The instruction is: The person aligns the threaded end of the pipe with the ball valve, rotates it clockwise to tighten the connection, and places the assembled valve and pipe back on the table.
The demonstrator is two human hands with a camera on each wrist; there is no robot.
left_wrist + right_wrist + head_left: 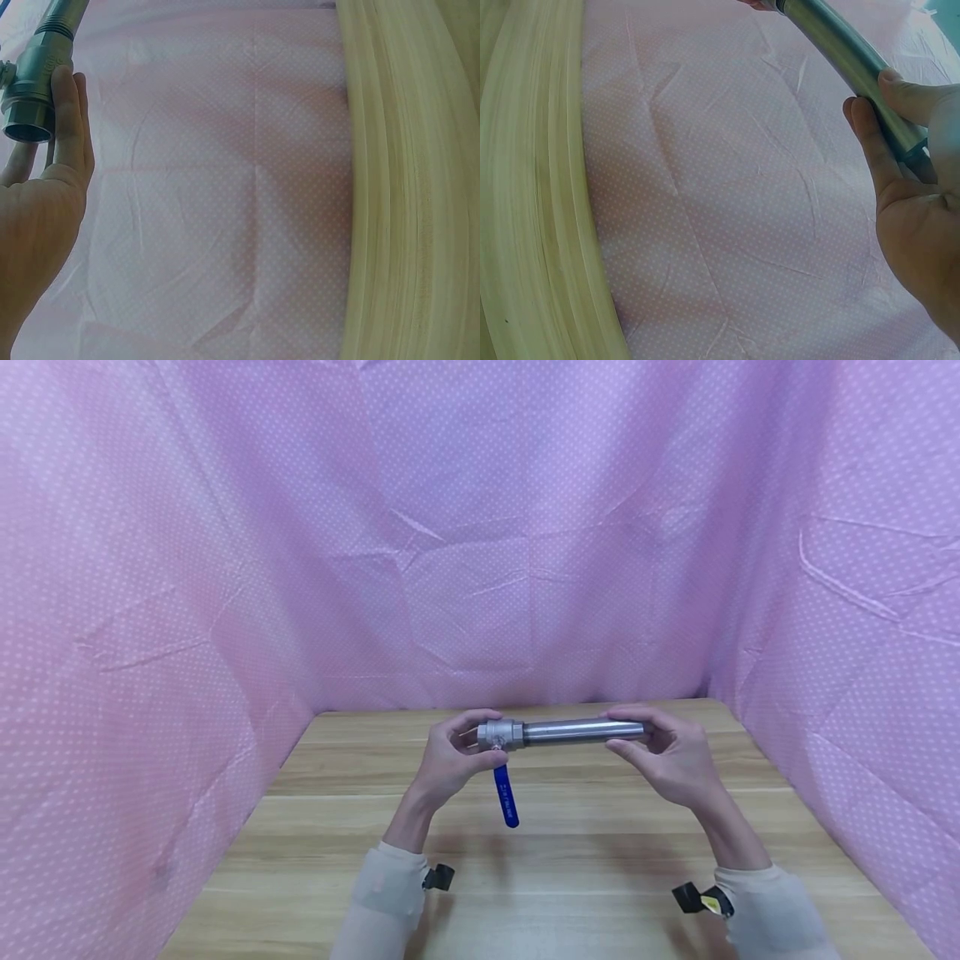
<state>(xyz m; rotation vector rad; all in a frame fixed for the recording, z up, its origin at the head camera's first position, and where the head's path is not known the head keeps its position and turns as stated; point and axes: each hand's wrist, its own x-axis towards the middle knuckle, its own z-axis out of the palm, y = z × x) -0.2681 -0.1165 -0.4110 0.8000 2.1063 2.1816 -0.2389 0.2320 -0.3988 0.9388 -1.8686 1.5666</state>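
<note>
Head view showed the left hand [446, 763] gripping a valve [500, 735], the right hand [681, 763] pinching its attached pipe [566, 732], above the worktop [585, 918]; seemingly a holding step, the next move needing both ends steady.

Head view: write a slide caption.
Left hand grips a silver metal valve with a flat blue lever, right hand the straight silver metal pipe meeting it, above a pale wooden table.
</note>
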